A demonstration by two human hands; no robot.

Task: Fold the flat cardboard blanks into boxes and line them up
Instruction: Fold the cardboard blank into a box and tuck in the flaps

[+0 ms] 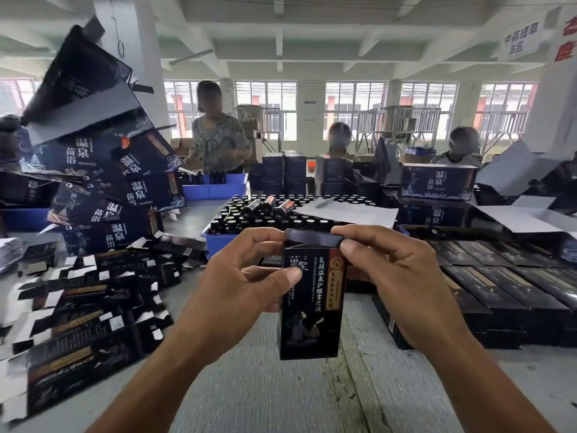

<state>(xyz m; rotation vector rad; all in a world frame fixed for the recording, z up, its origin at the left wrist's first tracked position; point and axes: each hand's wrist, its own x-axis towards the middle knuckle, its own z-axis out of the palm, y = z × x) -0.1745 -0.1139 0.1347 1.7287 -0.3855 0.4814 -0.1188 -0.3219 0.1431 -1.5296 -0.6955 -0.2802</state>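
Note:
I hold a small dark box [309, 310] with gold and white lettering upright above the grey table [281, 395]. My left hand [246, 273] grips its left side, thumb across the front. My right hand [384, 276] pinches the top flap, thumb and fingers curled over the box's upper right corner. A heap of flat dark blanks [81, 310] lies on the table to the left. Finished small boxes [499, 292] lie in rows on the right.
A blue tray of dark bottles [218, 226] stands just beyond my hands, with a sheet of paper [346, 212] on it. Large dark cartons [109, 182] are stacked at the left and back right. Three people work across the table.

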